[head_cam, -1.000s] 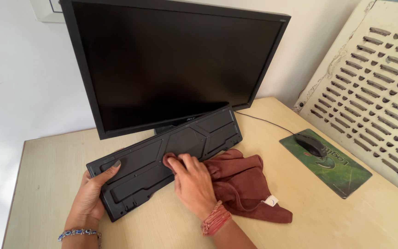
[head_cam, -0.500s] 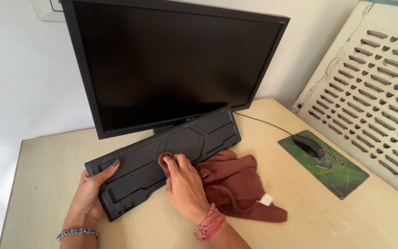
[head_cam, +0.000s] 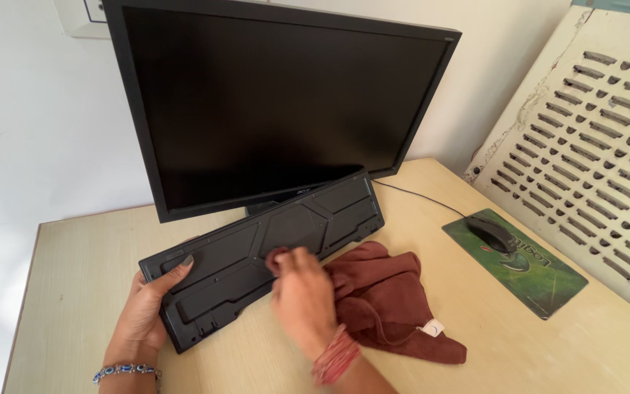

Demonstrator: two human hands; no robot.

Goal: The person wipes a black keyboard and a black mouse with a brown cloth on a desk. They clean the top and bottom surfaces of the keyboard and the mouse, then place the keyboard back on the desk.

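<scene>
The left hand [head_cam: 144, 317] grips the near-left end of the keyboard [head_cam: 264, 252], thumb curled over its upper edge, fingers hidden beneath. The right hand [head_cam: 302, 295] is partly closed, fingertips pinching a fold of the brown cloth [head_cam: 388, 306] against the keyboard's underside. The keyboard lies face down and slantwise on the desk [head_cam: 67, 263], its far end just before the monitor [head_cam: 278, 102]. It appears light, stiff and smooth, best held by its 2 short ends. The cloth is soft and limp; most of it is heaped beside the right hand. A mouse [head_cam: 491, 233] rests on a green pad [head_cam: 526, 266], well apart.
</scene>
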